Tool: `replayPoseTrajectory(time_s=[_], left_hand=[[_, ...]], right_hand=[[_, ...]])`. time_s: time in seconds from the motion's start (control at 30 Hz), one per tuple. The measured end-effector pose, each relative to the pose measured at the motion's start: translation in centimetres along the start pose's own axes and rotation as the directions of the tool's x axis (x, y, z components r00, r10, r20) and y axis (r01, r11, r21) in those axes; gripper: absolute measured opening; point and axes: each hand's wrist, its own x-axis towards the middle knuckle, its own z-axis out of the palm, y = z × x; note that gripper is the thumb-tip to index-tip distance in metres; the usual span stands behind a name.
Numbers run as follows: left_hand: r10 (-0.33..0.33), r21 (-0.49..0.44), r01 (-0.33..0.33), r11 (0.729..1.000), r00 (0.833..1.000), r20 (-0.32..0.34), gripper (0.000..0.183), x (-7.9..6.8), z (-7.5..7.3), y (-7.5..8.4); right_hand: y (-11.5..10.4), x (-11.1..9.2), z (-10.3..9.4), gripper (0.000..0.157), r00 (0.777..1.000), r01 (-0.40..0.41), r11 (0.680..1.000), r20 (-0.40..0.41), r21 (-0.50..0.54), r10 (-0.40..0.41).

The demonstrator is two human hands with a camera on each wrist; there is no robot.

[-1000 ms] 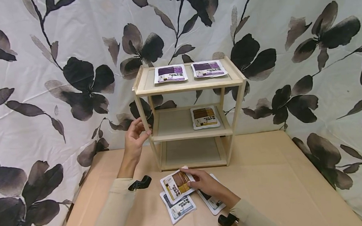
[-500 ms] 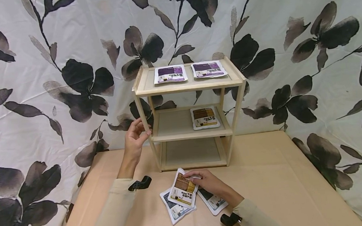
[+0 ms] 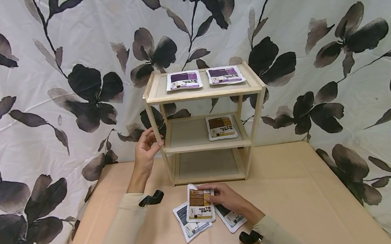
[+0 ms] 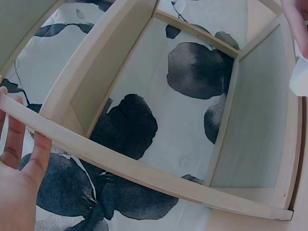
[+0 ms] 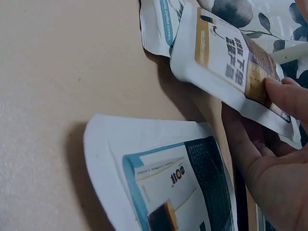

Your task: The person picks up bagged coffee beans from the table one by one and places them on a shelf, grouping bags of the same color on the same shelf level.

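Note:
A three-tier wooden shelf [image 3: 203,95] stands at the back of the table. My left hand [image 3: 144,156] holds its front left post at middle-tier height; in the left wrist view, fingers [image 4: 41,156] meet the wooden post. My right hand [image 3: 227,197] pinches a flat brown-and-yellow pouch [image 3: 199,210] by its right side, thumb on the printed face and fingers beneath. The pouch is tilted above the table and overlaps a blue-and-white pouch [image 3: 187,231]. Below my right hand lies another teal-and-white pouch [image 5: 163,168], partly covered by the hand in the head view.
Two purple pouches [image 3: 183,80] lie side by side on the top tier. A brown pouch [image 3: 221,127] rests on the right of the middle tier, and the bottom tier [image 3: 207,164] shows its bare panel. Floral cloth [image 3: 311,21] hangs behind the table [image 3: 297,190].
My right hand has turned the brown pouch from slanted to nearly upright in the head view, shifting it slightly right. My left hand stays on the post.

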Motion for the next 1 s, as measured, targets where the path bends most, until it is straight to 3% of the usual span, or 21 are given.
replayPoseTrajectory(time_s=[0.3,0.7,1.0], left_hand=[[0.013,-0.002,-0.013,1.0,1.0,0.012,0.047,-0.08,0.02,0.2],[0.015,-0.006,-0.015,1.0,1.0,0.01,0.048,0.02,0.05,0.22],[0.015,-0.015,-0.014,1.0,1.0,0.008,0.048,-0.01,0.04,0.07]], right_hand=[[0.38,-0.12,-0.13,0.032,1.0,0.021,0.996,-0.007,-0.082,-0.022],[0.61,-0.31,0.43,0.05,1.0,0.02,1.0,0.001,0.02,-0.02],[0.69,-0.47,0.63,0.044,1.0,0.018,1.0,0.007,0.009,-0.018]])
